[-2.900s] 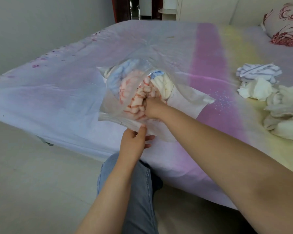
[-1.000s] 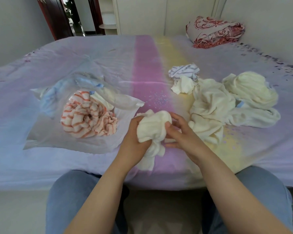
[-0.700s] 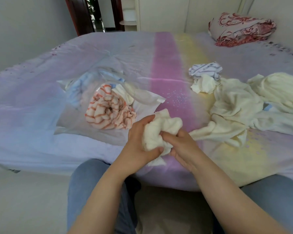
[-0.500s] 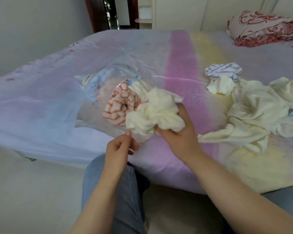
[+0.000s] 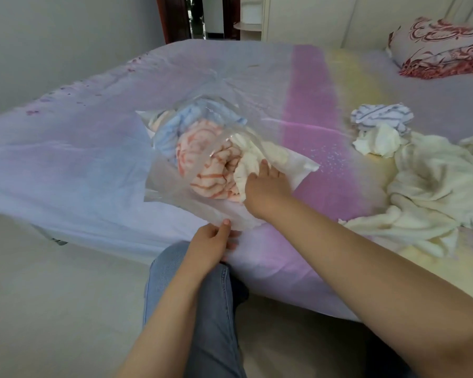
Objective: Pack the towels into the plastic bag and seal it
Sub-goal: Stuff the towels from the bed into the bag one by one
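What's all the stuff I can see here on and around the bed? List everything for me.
plastic bag: one, clear, near edge of the bed, mouth open
orange-striped towel: one, rolled, inside the bag
blue towel: one, light blue, deeper in the bag
cream towel: one, at the bag's mouth
blue-striped towel: one, white and blue, loose on the bed
cream towels: a heap, count unclear, right side of the bed
bed: one, lilac, pink and yellow sheet
patterned pillow: one, red and white, far right
left hand: pinching the bag's near edge
right hand: pressing the cream towel in
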Motion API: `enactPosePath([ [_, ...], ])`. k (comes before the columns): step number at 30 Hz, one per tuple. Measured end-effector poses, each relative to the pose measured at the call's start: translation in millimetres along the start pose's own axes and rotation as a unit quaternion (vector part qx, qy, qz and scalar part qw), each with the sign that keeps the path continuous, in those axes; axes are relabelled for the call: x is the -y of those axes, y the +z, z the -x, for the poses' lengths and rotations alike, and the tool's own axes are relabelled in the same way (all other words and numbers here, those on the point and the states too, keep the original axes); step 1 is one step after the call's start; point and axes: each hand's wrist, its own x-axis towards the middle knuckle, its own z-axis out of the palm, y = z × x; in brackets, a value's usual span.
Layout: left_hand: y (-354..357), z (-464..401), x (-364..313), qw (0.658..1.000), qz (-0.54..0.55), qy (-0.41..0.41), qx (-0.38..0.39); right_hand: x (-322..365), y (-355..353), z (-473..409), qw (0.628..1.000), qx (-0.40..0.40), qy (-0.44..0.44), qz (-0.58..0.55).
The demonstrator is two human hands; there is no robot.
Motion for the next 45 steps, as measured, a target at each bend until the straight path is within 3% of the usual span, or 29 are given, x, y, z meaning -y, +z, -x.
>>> enactPosePath([
  [2, 3.9, -3.8, -1.8, 0.999, 0.018, 0.010, -0.041, 3.6, 0.2, 8.0, 1.000, -0.019, -0.018, -0.010],
  [9, 14.8, 0.2, -12.4, 0.996, 0.075, 0.006, -0.044, 1.4, 8.8, -35.2, 0.990, 0.127, -0.035, -0.040],
  [15, 22.4, 1.0, -18.8, 0.990, 0.136, 0.018, -0.040, -4.7, 9.5, -60.3, 0.991, 0.107, -0.029, -0.079],
  [19, 35.9, 2.0, -24.8, 0.988, 0.149, 0.031, -0.002, -13.0, 3.9, -16.7, 0.986, 0.015, 0.001, -0.167],
  [22, 53.2, 2.7, -24.3, 0.990, 0.132, 0.029, 0.031, -34.1, 0.7, 38.6, 0.957, -0.078, -0.005, -0.278],
  [25, 74.2, 6.4, -25.2, 0.991, 0.108, 0.045, 0.070, -79.2, 1.0, 87.3, 0.892, -0.179, 0.083, -0.408],
  [28, 90.1, 14.1, -31.4, 0.987, 0.115, 0.063, 0.093, -135.6, 18.6, 110.7, 0.871, -0.288, 0.208, -0.338],
  [30, 96.7, 18.3, -37.8, 0.985, 0.118, 0.072, 0.102, -171.0, 38.7, 112.6, 0.880, -0.246, 0.313, -0.261],
  [33, 103.8, 22.1, -44.8, 0.985, 0.100, 0.084, 0.115, -203.8, 72.3, 108.7, 0.878, -0.108, 0.372, -0.281],
  [35, 107.0, 22.8, -45.5, 0.985, 0.081, 0.093, 0.118, -209.3, 93.2, 106.0, 0.892, -0.085, 0.354, -0.269],
  [40, 104.9, 23.4, -44.3, 0.982, 0.072, 0.133, 0.114, -203.1, 85.9, 108.8, 0.874, -0.188, 0.308, -0.325],
  [43, 98.4, 25.8, -45.8, 0.970, 0.058, 0.183, 0.146, -183.2, 64.3, 118.8, 0.874, -0.242, 0.215, -0.363],
  [45, 95.3, 27.3, -47.1, 0.961, 0.040, 0.219, 0.161, -162.7, 50.9, 127.6, 0.889, -0.235, 0.134, -0.370],
])
